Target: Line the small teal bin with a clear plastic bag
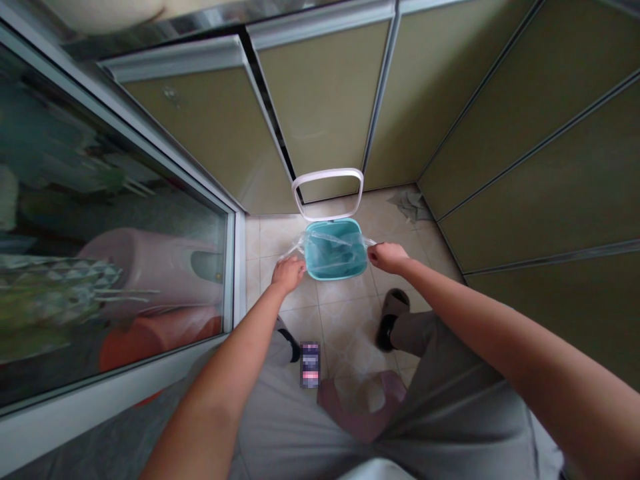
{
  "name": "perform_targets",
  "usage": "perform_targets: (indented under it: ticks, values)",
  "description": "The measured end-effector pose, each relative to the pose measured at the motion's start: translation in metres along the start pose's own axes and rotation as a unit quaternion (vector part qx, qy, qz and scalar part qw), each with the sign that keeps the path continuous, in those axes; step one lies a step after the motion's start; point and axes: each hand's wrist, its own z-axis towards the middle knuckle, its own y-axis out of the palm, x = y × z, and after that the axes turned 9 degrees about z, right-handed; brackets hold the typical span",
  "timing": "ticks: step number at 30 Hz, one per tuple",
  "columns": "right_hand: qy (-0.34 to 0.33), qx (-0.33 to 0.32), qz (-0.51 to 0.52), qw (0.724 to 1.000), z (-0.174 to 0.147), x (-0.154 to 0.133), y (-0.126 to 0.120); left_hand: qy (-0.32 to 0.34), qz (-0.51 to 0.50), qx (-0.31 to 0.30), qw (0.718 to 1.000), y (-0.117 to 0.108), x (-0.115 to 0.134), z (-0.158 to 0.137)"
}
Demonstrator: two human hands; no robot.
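Observation:
A teal trash bin (pixel 335 275) stands on the tiled floor in front of me, with its pale ring-shaped rim frame (pixel 327 175) tipped up at the back. A clear plastic bag (pixel 327 239) stretches across the bin's mouth. My left hand (pixel 289 272) is closed on the bag's edge at the bin's left side. On the right side, my right hand (pixel 387 257) pinches the opposite edge of the bag. How deep the bag sits inside the bin is hard to make out.
Yellowish cabinet doors (pixel 325 107) rise behind the bin, and more panels (pixel 545 180) line the right. A glass door (pixel 125 200) is at left. A grey cloth (pixel 411 204) lies in the corner. Below me are a blurred-out package (pixel 310 365) and a pink object (pixel 350 413).

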Motion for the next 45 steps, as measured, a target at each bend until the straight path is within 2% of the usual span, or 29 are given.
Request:
perform_targets:
  ticks: [4,9,16,22,25,30,32,34,36,38,41,43,45]
  values:
    - [-0.018,-0.025,0.011,0.999,-0.009,0.005,0.001,0.040,0.005,-0.006,0.999,0.007,0.000,-0.009]
    - [-0.038,-0.087,0.002,0.995,-0.013,-0.002,0.018,0.064,-0.005,-0.026,0.998,0.027,0.002,-0.015]
    - [0.003,-0.082,0.005,0.997,0.005,0.007,0.027,0.017,-0.046,-0.019,0.999,0.044,0.005,-0.007]
    - [0.060,-0.048,0.034,0.996,0.024,0.010,0.034,-0.088,-0.163,-0.029,0.982,0.058,0.002,0.009]
    - [0.087,-0.027,0.095,0.991,0.036,0.014,0.040,-0.139,-0.247,-0.045,0.958,0.061,-0.002,0.020]
    - [0.118,0.004,0.216,0.969,0.050,0.028,0.044,-0.265,-0.406,-0.062,0.872,0.047,-0.013,0.033]
    - [0.150,0.015,0.283,0.947,0.052,0.032,0.042,-0.296,-0.428,-0.090,0.850,0.037,-0.018,0.034]
    - [0.190,0.000,0.362,0.913,0.051,0.033,0.037,-0.342,-0.418,-0.086,0.837,0.026,-0.020,0.033]
    - [0.220,-0.026,0.391,0.893,0.049,0.032,0.031,-0.382,-0.346,-0.029,0.857,0.016,-0.017,0.029]
    - [0.233,-0.010,0.329,0.915,0.044,0.028,0.025,-0.374,-0.235,0.063,0.895,0.006,-0.008,0.024]
    - [0.205,0.090,0.182,0.957,0.033,0.018,0.015,-0.276,-0.107,0.160,0.942,-0.007,0.012,0.019]
    - [0.149,0.128,0.135,0.971,0.026,0.009,0.012,-0.197,-0.061,0.173,0.963,-0.012,0.022,0.019]
    - [0.087,0.129,0.119,0.981,0.023,0.002,0.011,-0.150,-0.039,0.160,0.975,-0.013,0.026,0.024]
